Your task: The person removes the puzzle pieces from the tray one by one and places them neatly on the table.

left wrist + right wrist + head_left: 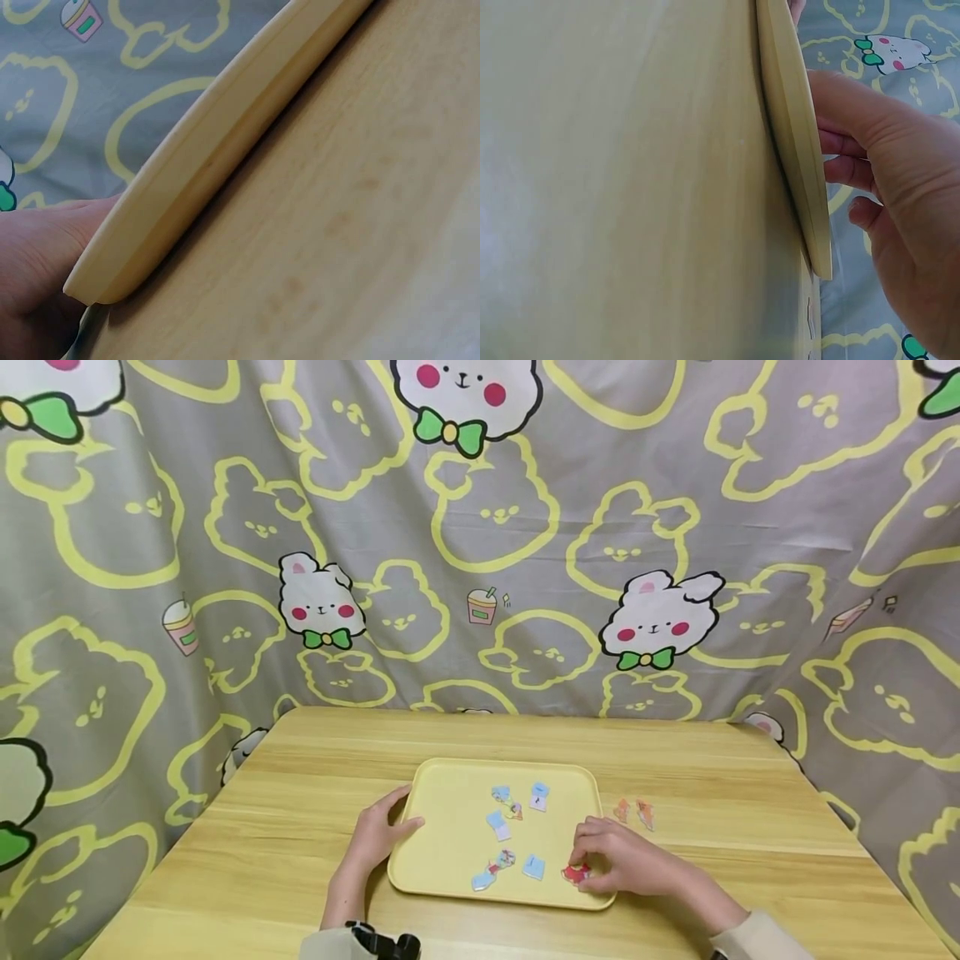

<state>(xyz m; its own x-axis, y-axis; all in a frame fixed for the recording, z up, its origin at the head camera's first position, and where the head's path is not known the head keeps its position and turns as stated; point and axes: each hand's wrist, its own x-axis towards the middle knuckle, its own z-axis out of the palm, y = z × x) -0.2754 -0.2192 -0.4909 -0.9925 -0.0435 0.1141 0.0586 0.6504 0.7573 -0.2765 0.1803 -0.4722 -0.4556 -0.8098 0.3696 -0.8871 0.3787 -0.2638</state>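
Note:
A pale yellow tray (442, 860) lies on the wooden table, with several small jigsaw puzzle pieces spread over it. My left hand (378, 831) holds the tray's left edge, its thumb over the rim. At the tray's lower right corner my right hand (611, 856) pinches a red puzzle piece (576, 874) between thumb and fingers. Close to it lies a light blue piece (533, 867); farther left is a joined strip of pieces (492, 870). In the right wrist view, the tray's raised side (799, 142) hides the red piece.
Two orange puzzle pieces (645, 814) lie on the table (720, 802) just right of the tray. Higher on the tray sit another blue-and-lilac piece (538, 796) and a small cluster (512, 810). A patterned grey curtain (525, 527) hangs behind the table.

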